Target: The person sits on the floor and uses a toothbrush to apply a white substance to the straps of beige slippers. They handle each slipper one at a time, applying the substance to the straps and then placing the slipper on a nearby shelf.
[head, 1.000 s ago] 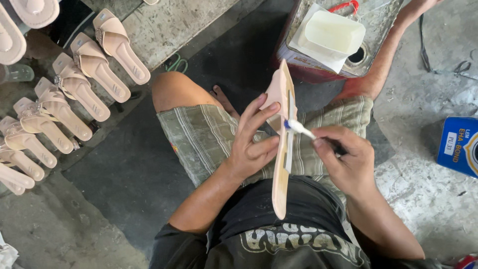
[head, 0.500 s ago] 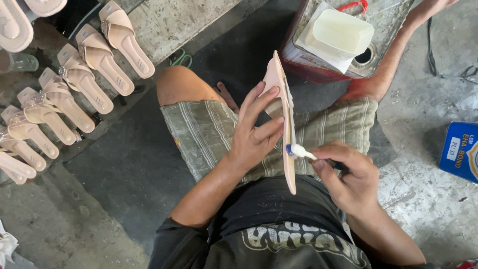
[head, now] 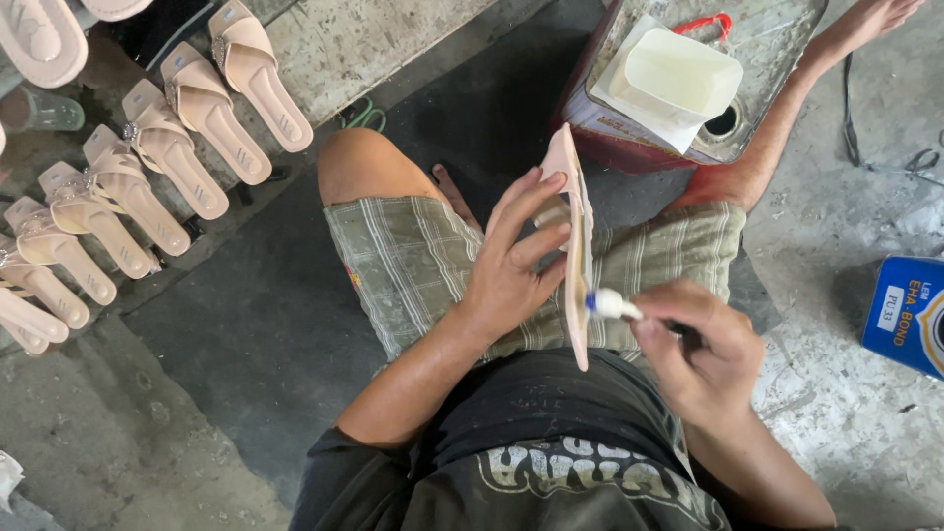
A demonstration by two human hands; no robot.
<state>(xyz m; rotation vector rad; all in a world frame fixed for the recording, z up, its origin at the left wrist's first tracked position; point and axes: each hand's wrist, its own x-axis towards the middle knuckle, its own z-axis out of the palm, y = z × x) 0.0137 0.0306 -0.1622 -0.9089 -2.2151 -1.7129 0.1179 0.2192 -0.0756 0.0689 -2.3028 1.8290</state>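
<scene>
Two hands busy, one sole between them, everything else just sitting around
floor point(head: 177, 413): grey concrete, rough and stained, with a raised slab point(head: 374, 44) at the top
person: sat low, seen from above, dark shirt point(head: 551, 442), plaid shorts point(head: 413, 261), bare knee point(head: 359, 162) poking out left, other bare leg stretched up to the top right
sandals point(head: 157, 167): whole row of pale pink ones lined up on the floor at left, straps on, toes toward the top left, well apart from the hands
can point(head: 757, 88): big square metal can between the legs at the top, red sides, round open hole in its lid
tub point(head: 680, 77): pale yellowish tub sitting on white paper on top of the can
tin point(head: 910, 315): blue one on the floor at the right edge, partly cut off
sole point(head: 573, 246): thin pink shoe sole, held on edge over the lap so you mostly see it side-on, long way running top to bottom
left hand point(head: 511, 270): fingers spread wide along the sole's left face, thumb near the top, holding it up
right hand point(head: 700, 349): fingers curled tight round a brush handle, just right of the sole
brush point(head: 612, 305): small, white tip touching the lower part of the sole's edge, bit of blue right at the contact spot
</scene>
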